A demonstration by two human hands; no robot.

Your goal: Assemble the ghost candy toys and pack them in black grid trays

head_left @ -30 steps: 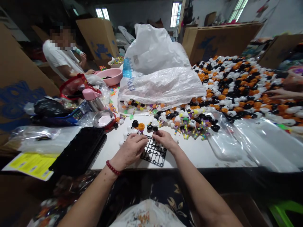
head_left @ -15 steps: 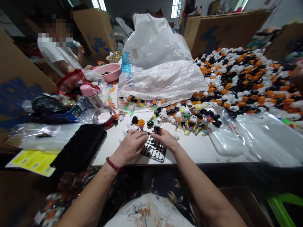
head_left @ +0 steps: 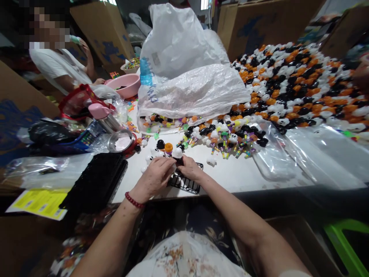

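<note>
My right hand (head_left: 189, 169) is closed around the black lower part of a small toy with a white round head (head_left: 177, 153). My left hand (head_left: 158, 173), with a red bead bracelet at the wrist, has its fingers bent together close beside it; what they pinch is hidden. Beneath both hands lies a black plastic grid (head_left: 186, 184), partly covered by them. Just beyond the left fingers stand an orange pumpkin-head toy (head_left: 168, 147), a black-headed piece (head_left: 160, 144) and several white ones. A loose white piece (head_left: 211, 161) lies to the right.
A heap of black, white and orange toy heads (head_left: 288, 88) covers the right rear. Behind my hands rises a large white plastic bag (head_left: 187, 50). Stacked black trays (head_left: 95, 182), a steel bowl (head_left: 121, 141) and a pink-lidded flask (head_left: 105, 117) are at left. A person (head_left: 57, 69) is beyond.
The toy in my right hand has shifted left, closer to my left hand, and its face no longer shows. The black grid is more tilted. The whole view has shifted slightly.
</note>
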